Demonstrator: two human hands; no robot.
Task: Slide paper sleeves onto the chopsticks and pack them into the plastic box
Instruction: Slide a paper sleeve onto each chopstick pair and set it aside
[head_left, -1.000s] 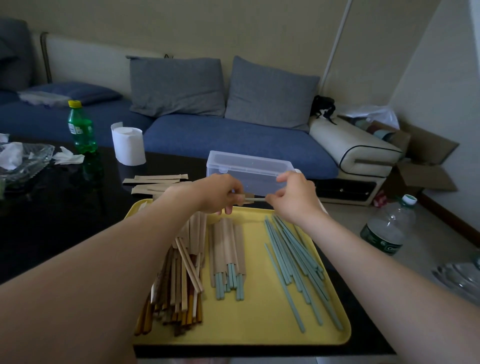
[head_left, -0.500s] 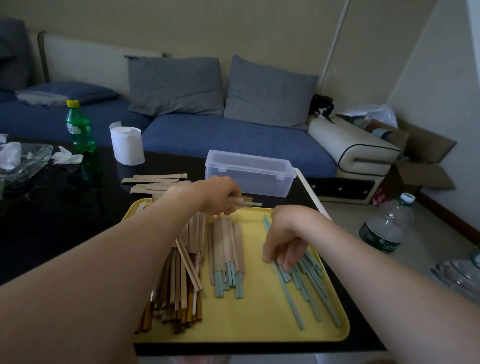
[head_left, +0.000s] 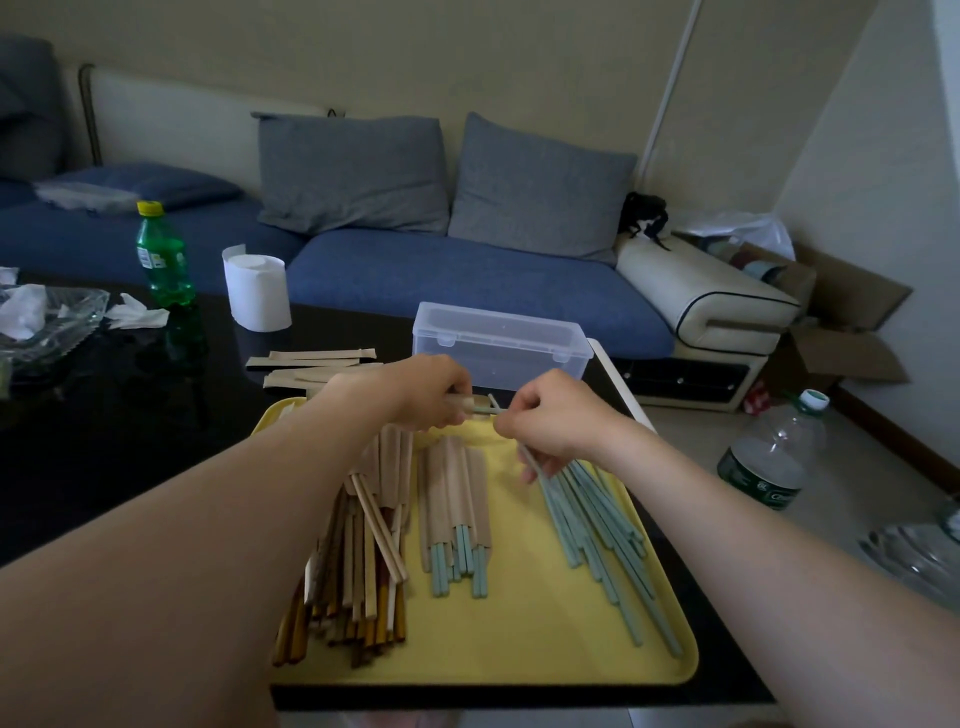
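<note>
Now pinching a paper sleeve (head_left: 470, 404) in left hand (head_left: 426, 392), gripping a blue chopstick (head_left: 525, 454) at its mouth with right hand (head_left: 556, 415).

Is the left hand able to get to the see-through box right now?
Probably yes: the plastic box sits just beyond the left hand, nothing between them. But that hand is gripping a paper sleeve, and the box's lid looks closed.

Plastic box (head_left: 501, 345) sits behind tray (head_left: 498, 654); loose chopsticks (head_left: 597, 525) lie right.
</note>
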